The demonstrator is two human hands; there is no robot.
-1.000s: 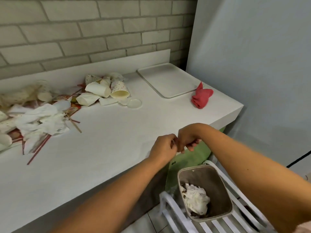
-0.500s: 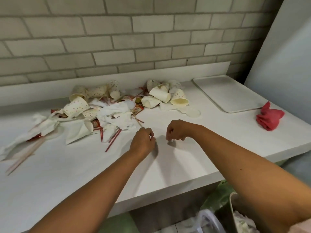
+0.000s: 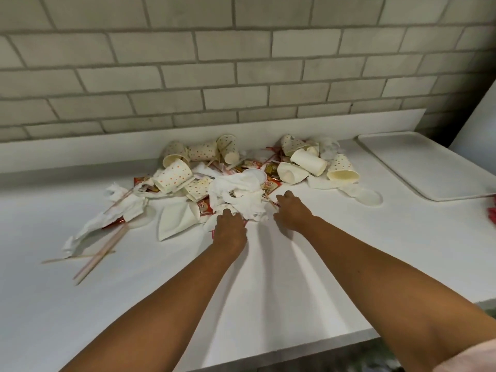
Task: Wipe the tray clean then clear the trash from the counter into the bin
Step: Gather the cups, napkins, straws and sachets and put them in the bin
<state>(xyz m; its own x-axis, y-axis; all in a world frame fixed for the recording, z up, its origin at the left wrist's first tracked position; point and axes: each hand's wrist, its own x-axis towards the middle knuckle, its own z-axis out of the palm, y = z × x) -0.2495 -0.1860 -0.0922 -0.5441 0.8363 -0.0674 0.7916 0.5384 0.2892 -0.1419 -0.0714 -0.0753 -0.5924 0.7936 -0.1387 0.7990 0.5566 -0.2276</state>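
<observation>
A heap of trash lies at the back of the white counter (image 3: 268, 291): dotted paper cups (image 3: 174, 177), plain cups (image 3: 308, 162), sauce packets and crumpled white napkins (image 3: 239, 196). My left hand (image 3: 230, 224) touches the near edge of the crumpled napkins, fingers reaching into them. My right hand (image 3: 291, 210) sits at the napkins' right side, its fingers curled toward the wad and a red stick. The white tray (image 3: 429, 167) lies at the far right. The bin is out of view.
Straws and wooden sticks (image 3: 99, 256) lie loose at the left of the heap, with a flattened napkin (image 3: 177, 218). A clear lid (image 3: 369, 197) sits right of the cups. A red cloth (image 3: 492, 210) shows at the right edge. A brick wall backs the counter.
The view swung left from the bin to the heap. Both hands moved forward across the counter and reached the crumpled napkins.
</observation>
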